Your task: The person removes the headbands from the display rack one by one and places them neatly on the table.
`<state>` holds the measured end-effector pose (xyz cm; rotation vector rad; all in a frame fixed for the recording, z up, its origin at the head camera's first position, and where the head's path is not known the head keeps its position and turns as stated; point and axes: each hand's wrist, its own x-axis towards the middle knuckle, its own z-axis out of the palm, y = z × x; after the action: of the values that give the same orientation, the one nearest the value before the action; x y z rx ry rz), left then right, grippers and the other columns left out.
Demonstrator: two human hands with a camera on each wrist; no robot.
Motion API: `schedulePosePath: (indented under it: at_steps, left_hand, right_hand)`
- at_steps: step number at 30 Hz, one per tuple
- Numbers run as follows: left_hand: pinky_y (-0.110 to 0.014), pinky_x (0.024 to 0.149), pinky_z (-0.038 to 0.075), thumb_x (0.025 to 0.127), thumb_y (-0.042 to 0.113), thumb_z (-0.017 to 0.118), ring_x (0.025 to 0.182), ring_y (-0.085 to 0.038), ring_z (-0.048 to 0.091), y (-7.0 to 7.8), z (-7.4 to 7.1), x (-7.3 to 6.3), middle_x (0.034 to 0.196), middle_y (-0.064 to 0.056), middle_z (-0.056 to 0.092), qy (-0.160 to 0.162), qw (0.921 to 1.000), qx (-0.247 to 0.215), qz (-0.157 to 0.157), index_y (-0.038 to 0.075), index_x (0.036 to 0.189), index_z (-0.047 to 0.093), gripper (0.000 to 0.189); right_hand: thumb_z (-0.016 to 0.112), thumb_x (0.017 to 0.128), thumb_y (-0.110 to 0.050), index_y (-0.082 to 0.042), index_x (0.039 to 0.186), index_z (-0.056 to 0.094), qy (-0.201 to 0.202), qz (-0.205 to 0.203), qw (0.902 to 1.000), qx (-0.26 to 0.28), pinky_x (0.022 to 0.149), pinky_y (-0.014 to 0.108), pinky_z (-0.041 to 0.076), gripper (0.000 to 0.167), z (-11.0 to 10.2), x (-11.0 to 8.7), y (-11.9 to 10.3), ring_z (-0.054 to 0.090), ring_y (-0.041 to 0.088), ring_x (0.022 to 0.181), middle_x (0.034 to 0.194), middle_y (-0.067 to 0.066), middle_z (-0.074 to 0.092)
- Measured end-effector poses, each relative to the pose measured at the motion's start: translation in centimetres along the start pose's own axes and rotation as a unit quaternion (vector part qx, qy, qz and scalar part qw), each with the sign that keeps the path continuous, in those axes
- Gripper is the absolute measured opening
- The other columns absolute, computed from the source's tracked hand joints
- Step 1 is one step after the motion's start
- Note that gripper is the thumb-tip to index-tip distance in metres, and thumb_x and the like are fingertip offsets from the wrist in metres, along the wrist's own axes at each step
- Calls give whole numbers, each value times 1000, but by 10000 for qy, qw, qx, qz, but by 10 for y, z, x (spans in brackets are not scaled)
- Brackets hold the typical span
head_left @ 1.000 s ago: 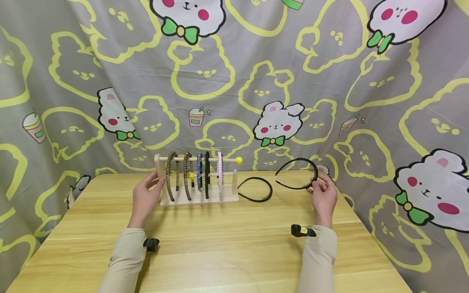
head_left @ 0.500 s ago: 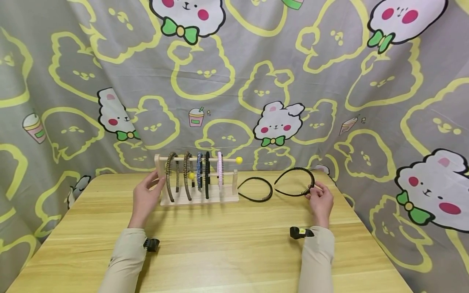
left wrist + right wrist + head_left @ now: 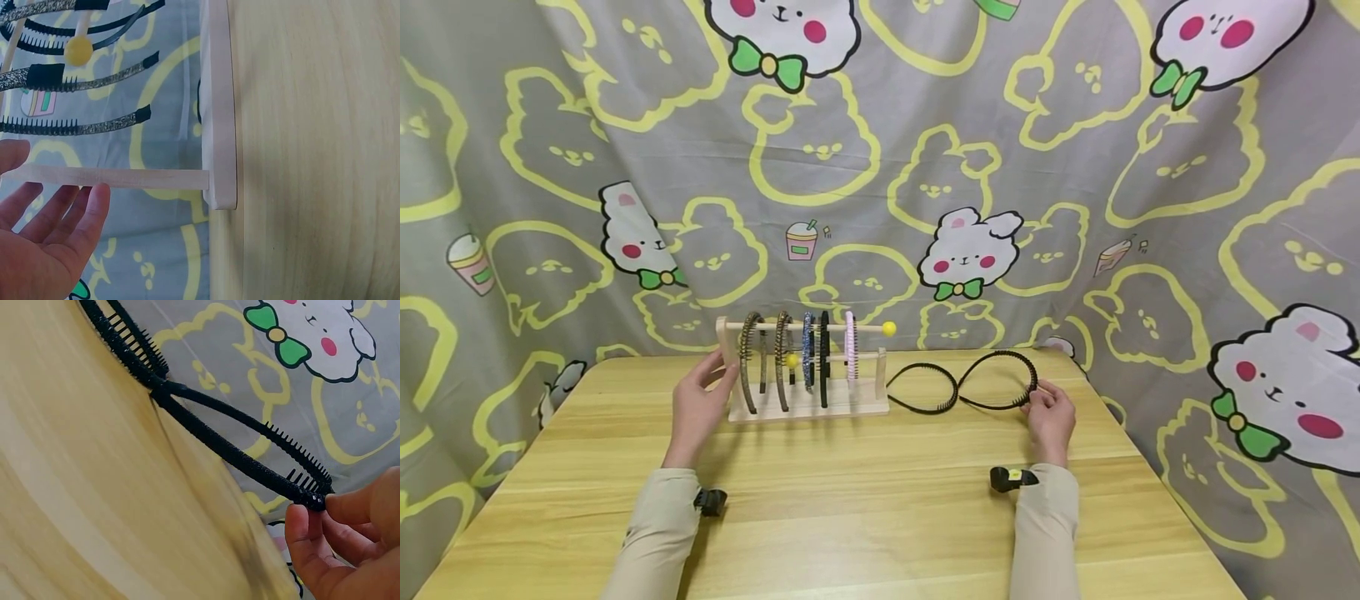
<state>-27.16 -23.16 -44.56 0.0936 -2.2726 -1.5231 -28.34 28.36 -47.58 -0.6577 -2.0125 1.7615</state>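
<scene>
In the head view my left hand grips the left upright of a wooden headband rack. The left wrist view shows thumb and fingers on either side of that upright. My right hand pinches a black toothed headband by its curved top, thumb against fingertips. Its open ends point left, right at the curve of a second black headband beside the rack. On the rack's upper rod hang two brown glittery headbands, a blue one, a black one and a pink one.
Yellow balls cap the rods, one on the upper rod's right end and one lower down. The wooden table runs back to a grey cartoon-print curtain. A small black camera sits on each wrist.
My right hand has lowered the black headband and brought it left, towards the other loose one. The left hand and the rack stay in place.
</scene>
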Motion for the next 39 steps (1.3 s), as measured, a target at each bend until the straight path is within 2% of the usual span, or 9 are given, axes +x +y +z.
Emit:
schedulePosePath:
  at_steps: [9, 18, 28, 34, 39]
  left_hand:
    - [-5, 77, 47, 102, 34, 64, 124, -32, 62, -3, 1, 2, 140, -15, 63, 66, 10000, -5, 50, 13, 146, 58, 49]
    - [-4, 78, 47, 102, 33, 65, 124, -33, 62, -3, 2, 1, 140, -15, 63, 71, 9999, -55, 85, 12, 145, 59, 48]
    - [-5, 76, 47, 103, 35, 63, 124, -32, 62, -2, 2, 0, 140, -14, 63, 55, 10000, -23, 48, 13, 147, 58, 49]
    - [-5, 77, 47, 102, 35, 63, 125, -32, 62, -2, 2, 1, 140, -14, 63, 49, 10000, -40, 46, 14, 146, 58, 49]
    - [-4, 78, 47, 102, 36, 63, 126, -32, 61, -2, 2, 1, 141, -14, 63, 24, 10000, -68, 33, 14, 147, 58, 50]
  right_hand:
    - [52, 105, -6, 3, 140, 57, 119, 195, 9997, 98, 69, 19, 57, 36, 1, 4, 10, 63, 4, 70, 125, 20, 62]
    - [51, 105, -4, 7, 141, 54, 35, 350, 9994, 46, 67, 16, 57, 38, -1, 3, 17, 62, 1, 66, 119, 19, 60]
    - [52, 106, -7, 7, 141, 54, 6, 394, 9992, -49, 65, 14, 55, 38, 1, 4, 21, 64, -1, 65, 125, 23, 60]
    - [55, 103, -3, 10, 144, 50, -86, 386, 9991, 172, 70, 14, 56, 44, 3, 4, 23, 62, -3, 68, 130, 27, 56]
    - [60, 99, -1, 11, 141, 53, -126, 352, 9993, 48, 72, 13, 56, 43, 5, 3, 23, 58, -7, 68, 132, 29, 56]
